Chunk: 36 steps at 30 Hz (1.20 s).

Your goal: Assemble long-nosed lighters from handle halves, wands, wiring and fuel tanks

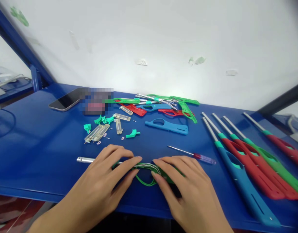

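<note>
An opened green gas lighter [147,184] lies across the table's front part, its metal tube [85,160] pointing left. Pale wires [149,165] run along the inside of its casing. My left hand [106,181] is closed over the tube end, thumb and fingers at the wires and casing. On the handle end, my right hand [188,183] pinches wires and casing between thumb and fingers, hiding most of the handle. Behind the right hand lies a screwdriver [203,158] with a clear purple and red handle.
Finished-looking lighters, including a blue one [246,184], lie at the right. Clear fuel tanks [97,133], green triggers [132,133] and tiny screws are scattered left of centre. Casing halves, one blue [167,126], lie further back. A phone [67,99] rests back left before the white wall [163,42].
</note>
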Motion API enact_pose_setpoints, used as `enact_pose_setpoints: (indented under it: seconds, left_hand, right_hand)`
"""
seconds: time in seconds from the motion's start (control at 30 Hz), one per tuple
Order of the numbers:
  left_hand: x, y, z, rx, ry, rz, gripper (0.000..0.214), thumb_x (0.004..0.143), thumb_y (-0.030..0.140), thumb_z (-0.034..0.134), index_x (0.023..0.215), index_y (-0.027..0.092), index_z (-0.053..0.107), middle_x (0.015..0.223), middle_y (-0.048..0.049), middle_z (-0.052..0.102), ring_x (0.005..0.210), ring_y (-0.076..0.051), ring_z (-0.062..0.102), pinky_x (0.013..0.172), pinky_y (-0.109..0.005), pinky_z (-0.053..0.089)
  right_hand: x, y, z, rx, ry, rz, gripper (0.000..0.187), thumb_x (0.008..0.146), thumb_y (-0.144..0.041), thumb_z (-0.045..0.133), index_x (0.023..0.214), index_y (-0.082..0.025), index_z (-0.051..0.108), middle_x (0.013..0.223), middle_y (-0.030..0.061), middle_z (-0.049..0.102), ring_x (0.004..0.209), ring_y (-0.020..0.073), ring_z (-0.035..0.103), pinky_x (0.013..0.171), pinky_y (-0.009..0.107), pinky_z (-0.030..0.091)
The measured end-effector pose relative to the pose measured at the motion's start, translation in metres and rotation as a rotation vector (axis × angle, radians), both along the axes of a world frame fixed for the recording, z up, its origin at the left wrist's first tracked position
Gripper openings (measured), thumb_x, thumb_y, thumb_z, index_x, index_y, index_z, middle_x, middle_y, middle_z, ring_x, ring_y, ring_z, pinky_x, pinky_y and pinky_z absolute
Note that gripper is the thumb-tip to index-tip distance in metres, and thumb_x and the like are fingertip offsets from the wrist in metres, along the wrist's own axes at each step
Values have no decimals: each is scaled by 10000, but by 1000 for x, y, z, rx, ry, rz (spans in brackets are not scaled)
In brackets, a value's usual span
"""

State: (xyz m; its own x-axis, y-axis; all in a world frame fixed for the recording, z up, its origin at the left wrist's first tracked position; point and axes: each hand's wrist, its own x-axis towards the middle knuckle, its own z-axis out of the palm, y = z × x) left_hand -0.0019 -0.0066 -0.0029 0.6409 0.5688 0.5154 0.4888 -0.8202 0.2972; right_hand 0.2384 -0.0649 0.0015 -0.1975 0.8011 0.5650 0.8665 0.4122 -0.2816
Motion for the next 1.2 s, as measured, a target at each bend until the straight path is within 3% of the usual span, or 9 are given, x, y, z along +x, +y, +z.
enact_pose_setpoints:
  seconds: [0.27,0.47,0.63,0.87,1.2]
  left_hand:
    - [15,9,-1,-110,-16,-1,221,1147,154,528,1218,248,715,1131,-41,712,1044,-223,611,980,-399,532]
    - [16,10,0,-92,-58,-15,209,1122,109,561,1176,249,706,1081,-28,699,976,-204,611,869,-345,548]
    - [16,9,1,-69,-61,-21,204,1126,109,558,1180,247,697,1088,-20,694,979,-195,611,871,-334,548]
    - [17,10,2,-98,-56,-21,198,1122,114,567,1168,247,706,1066,-15,707,971,-200,613,873,-336,533]
    - [15,10,0,-129,-18,-24,181,1147,132,525,1146,242,668,1074,-8,701,998,-204,594,923,-353,495]
  right_hand:
    - [-7,6,-2,-44,36,27,184,1113,-252,606,1114,-243,789,1057,23,850,924,221,781,841,372,554]
    - [-6,6,-4,-58,64,43,169,1125,-252,598,1127,-248,768,1074,21,843,940,215,778,842,362,569]
    - [-6,4,-4,-100,94,49,151,1123,-259,606,1123,-255,757,1072,15,840,931,214,767,880,360,582]
    - [-7,4,0,2,-11,37,201,1125,-226,588,1101,-224,788,1036,15,851,869,208,776,792,357,563]
    - [-9,3,-4,68,-36,38,231,1145,-235,571,1084,-225,793,994,3,847,863,184,763,797,337,502]
